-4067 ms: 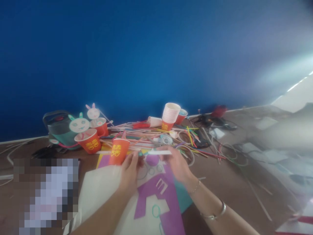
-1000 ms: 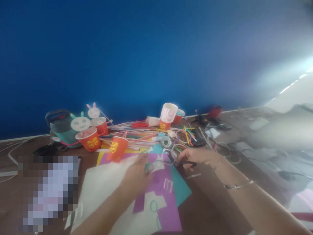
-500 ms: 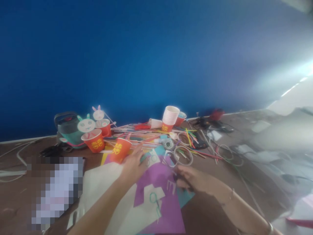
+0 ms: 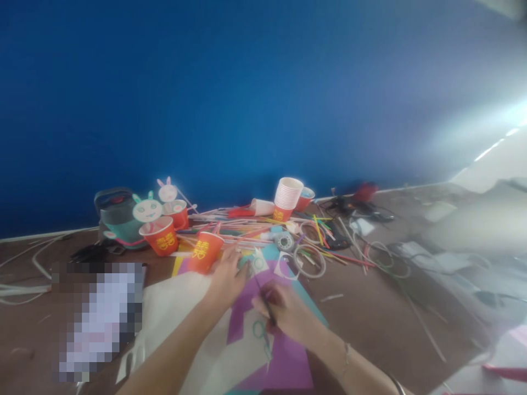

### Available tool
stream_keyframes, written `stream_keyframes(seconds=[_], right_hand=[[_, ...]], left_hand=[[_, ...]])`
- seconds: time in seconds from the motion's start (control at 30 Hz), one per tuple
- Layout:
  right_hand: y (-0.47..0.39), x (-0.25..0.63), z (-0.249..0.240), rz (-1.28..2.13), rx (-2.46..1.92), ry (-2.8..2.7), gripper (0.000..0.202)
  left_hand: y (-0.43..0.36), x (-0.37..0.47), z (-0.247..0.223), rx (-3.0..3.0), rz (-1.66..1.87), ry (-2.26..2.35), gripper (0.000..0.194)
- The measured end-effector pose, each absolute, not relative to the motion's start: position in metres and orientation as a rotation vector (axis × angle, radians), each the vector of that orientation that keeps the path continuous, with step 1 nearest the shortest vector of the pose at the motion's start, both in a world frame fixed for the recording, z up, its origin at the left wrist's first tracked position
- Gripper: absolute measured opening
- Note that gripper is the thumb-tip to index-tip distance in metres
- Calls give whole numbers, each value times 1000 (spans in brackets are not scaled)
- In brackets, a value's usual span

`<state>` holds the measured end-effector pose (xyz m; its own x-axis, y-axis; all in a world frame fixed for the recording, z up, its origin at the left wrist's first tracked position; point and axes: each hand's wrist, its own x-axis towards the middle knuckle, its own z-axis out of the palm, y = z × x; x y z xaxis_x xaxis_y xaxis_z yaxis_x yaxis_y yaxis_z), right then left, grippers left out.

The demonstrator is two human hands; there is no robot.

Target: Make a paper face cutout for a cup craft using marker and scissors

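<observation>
My right hand (image 4: pixel 284 312) grips a thin dark pen (image 4: pixel 263 299) with its tip down on a purple paper sheet (image 4: pixel 288 362). My left hand (image 4: pixel 228 277) lies flat on the upper part of that sheet, fingers spread, beside a tipped red paper cup (image 4: pixel 205 252). A green drawn ring (image 4: pixel 259 329) shows on a pale cut-out piece of the paper just below the pen. A large cream sheet (image 4: pixel 173 312) lies under my left forearm.
Behind the sheets lie several coloured straws (image 4: pixel 247 227), a stack of red cups (image 4: pixel 287 198), cups with paper bunny faces (image 4: pixel 158 219), a tape roll (image 4: pixel 284 241), wire rings (image 4: pixel 315 260) and cables (image 4: pixel 382 255). A blue wall rises behind. A blurred-out patch sits at lower left.
My right hand picked up a dark pen near the rings on the right and brought it left onto the purple sheet. My left hand stayed pressed on the sheet by the red cup.
</observation>
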<state>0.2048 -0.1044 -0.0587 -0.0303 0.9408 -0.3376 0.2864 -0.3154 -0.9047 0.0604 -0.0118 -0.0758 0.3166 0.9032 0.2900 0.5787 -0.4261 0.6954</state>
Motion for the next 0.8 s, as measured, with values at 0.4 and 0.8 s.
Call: stream_keyframes(seconds=[0.4, 0.8], right_hand=[[-107, 207, -49, 1175, -1699, -1457, 14], [-110, 217, -44, 1116, -1799, -1523, 11]], left_hand=[[-11, 60, -75, 2135, 852, 1329, 15], [-14, 59, -72, 2187, 791, 1380, 17]])
